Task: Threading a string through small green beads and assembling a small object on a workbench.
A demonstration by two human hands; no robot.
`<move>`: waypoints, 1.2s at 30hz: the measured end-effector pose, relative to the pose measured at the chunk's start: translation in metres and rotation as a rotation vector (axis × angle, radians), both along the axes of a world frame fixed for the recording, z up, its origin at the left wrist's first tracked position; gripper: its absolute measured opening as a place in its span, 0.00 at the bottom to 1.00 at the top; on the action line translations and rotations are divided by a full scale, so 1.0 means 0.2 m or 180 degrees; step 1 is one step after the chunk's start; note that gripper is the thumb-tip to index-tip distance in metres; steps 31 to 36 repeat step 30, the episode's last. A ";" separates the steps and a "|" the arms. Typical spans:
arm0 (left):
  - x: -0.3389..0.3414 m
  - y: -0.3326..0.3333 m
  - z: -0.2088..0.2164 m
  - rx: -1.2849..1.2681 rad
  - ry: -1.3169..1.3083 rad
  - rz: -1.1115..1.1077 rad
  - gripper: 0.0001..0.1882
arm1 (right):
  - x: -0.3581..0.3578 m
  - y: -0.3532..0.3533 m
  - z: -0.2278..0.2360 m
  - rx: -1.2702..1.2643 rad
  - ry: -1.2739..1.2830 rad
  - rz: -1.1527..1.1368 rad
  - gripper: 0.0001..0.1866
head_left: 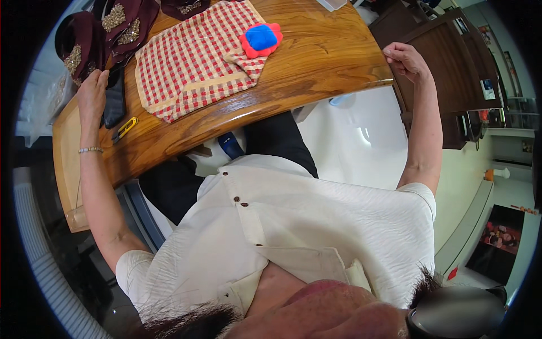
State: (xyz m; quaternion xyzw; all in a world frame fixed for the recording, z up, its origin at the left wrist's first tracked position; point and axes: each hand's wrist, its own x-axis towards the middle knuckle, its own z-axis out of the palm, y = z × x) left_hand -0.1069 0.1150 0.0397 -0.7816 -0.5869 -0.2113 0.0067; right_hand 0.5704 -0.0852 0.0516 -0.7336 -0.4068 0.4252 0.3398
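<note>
My left hand (93,93) is raised at the table's left side, fingertips pressed together beside the maroon fabric pieces (129,42) with gold beaded patches. What it pinches is too small to make out. Far out to the right, past the table's edge, my right hand (407,61) has curled fingers and a thumb-and-finger pinch; its contents cannot be seen. Between them lies a red-and-cream checked cloth (192,62), partly folded. A red and blue flower-shaped soft cushion (261,40) rests on its right edge. One fine pale line, like thread, crosses above the cloth; its ends are lost.
On the wooden table (316,53), a dark phone (114,99) and a yellow cutter knife (125,130) lie near my left forearm. Clear plastic wrap (48,107) hangs at the far left. A clear container (331,4) stands at the back. Dark wooden furniture (446,68) is on the right.
</note>
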 end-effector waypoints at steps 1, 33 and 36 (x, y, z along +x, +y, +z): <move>0.00 0.00 0.00 -0.0001 0.0006 0.0000 0.18 | 0.02 -0.03 0.00 0.0000 0.0001 -0.0070 0.05; -0.93 -0.51 0.61 -0.0164 -0.3354 0.0549 0.26 | -0.14 -0.24 0.06 0.0478 -0.0227 -0.0010 0.07; -0.93 -0.51 0.61 -0.0164 -0.3354 0.0549 0.26 | -0.14 -0.24 0.06 0.0478 -0.0227 -0.0010 0.07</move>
